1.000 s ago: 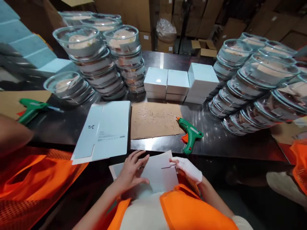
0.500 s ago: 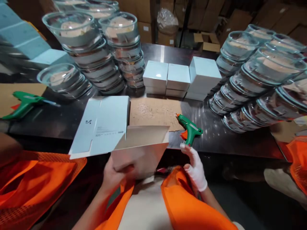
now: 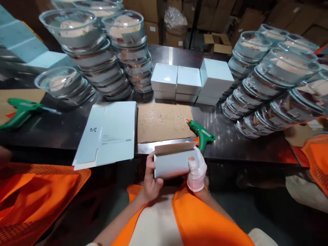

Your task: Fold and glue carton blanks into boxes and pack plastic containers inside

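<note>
Left hand (image 3: 150, 177), bare, clamped on the left end of a half-folded box (image 3: 174, 162): thumb on the near face, fingers wrapped behind. Right hand (image 3: 196, 171), in a white glove, clamped on the box's right end, thumb on the front. Box held between both hands, just clear of the near edge of the table (image 3: 230, 143), one flap standing up along its top edge.

Landmark: cardboard sheet (image 3: 164, 121), lying flat on the table just beyond the box.
- Right of the sheet: green glue gun (image 3: 202, 135), nozzle touching the sheet's right edge, handle just behind the right hand's fingers.
- Left of the sheet: stack of flat box blanks (image 3: 109, 136), edge to edge with it, near end overhanging the table.
- Behind the sheet: closed white boxes (image 3: 189, 82), side by side, the right one taller.
- Behind and left of the sheet: stacked glass bowls (image 3: 97, 54), paper between them, with a lower stack further left.
- Right of the sheet, well apart: more leaning stacks of bowls (image 3: 271, 89).
- Far left of the sheet: second glue gun (image 3: 20, 111), on another cardboard piece.

Orange mesh vests of other people show at the left (image 3: 38, 191) and right (image 3: 316, 157) edges of the view.
</note>
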A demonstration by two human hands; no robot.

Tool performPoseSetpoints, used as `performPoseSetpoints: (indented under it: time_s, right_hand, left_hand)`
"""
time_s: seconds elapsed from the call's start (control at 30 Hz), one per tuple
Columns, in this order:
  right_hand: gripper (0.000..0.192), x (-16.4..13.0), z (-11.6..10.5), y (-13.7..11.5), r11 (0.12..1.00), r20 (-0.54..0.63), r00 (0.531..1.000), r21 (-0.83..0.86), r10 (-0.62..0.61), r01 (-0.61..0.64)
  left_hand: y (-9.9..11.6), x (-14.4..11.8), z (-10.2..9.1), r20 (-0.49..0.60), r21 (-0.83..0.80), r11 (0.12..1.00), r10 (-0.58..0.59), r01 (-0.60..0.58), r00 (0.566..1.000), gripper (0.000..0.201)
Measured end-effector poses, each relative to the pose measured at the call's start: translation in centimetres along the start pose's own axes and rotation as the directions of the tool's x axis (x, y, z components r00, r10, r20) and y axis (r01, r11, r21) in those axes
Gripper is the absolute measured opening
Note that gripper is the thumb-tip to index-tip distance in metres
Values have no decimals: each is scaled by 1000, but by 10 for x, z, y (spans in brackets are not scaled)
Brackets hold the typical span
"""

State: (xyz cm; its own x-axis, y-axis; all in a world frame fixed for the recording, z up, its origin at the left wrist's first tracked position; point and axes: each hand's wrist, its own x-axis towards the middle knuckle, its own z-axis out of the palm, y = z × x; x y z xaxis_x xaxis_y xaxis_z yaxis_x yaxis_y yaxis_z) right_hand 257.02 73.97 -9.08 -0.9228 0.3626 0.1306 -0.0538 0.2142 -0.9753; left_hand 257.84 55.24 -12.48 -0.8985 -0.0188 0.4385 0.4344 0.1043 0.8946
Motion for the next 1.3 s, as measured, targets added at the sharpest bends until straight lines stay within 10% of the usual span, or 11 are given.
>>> performPoseSetpoints:
  time_s: [0.1, 0.2, 0.3, 0.4, 0.53, 0.77, 0.87, 1.0, 1.17, 1.3]
  right_hand:
    - [50, 2, 6, -6, 986, -219, 975, 169, 38, 0]
    - [51, 11, -7, -6, 986, -155, 986, 167, 53, -26]
    - [39, 28, -39, -7, 981, -91, 994, -174, 66, -81]
    - [49, 53, -63, -13, 702, -164, 957, -651, 240, -288]
    - [55, 85, -61, -15, 414, -147, 854, -825, 499, -384]
    - [30, 107, -75, 6, 806, 5, 841, -286, 542, -518]
    - [43, 96, -90, 4, 904, -24, 916, -152, 401, -399]
    - [44, 71, -99, -9, 980, -26, 980, 27, 199, -199]
    - [39, 41, -93, -15, 906, 409, 850, 112, 332, -408]
    - [40, 10, -80, -12, 919, 266, 903, 116, 337, -377]
  left_hand:
    - [1, 3, 3, 78, 33, 992, 116, -118, 990, 59]
    - [-4, 8, -12, 189, 170, 970, 141, -173, 972, 43]
    - [-12, 13, -36, -23, 297, 952, 81, -70, 996, 32]
    - [-18, 17, -51, -212, 346, 938, 76, 3, 974, 32]
    - [-17, 22, -52, -77, 352, 930, 140, -104, 987, 32]
    - [27, 31, -77, -366, 291, 952, 200, -93, 909, 33]
    - [47, 35, -90, -462, 235, 970, 165, -59, 871, 38]
    - [42, 41, -74, -262, 300, 953, 48, 34, 964, 30]
    - [15, 48, -28, 9, 254, 962, -106, 100, 994, 27]
    - [14, 54, -5, 66, 254, 965, -85, 65, 994, 26]
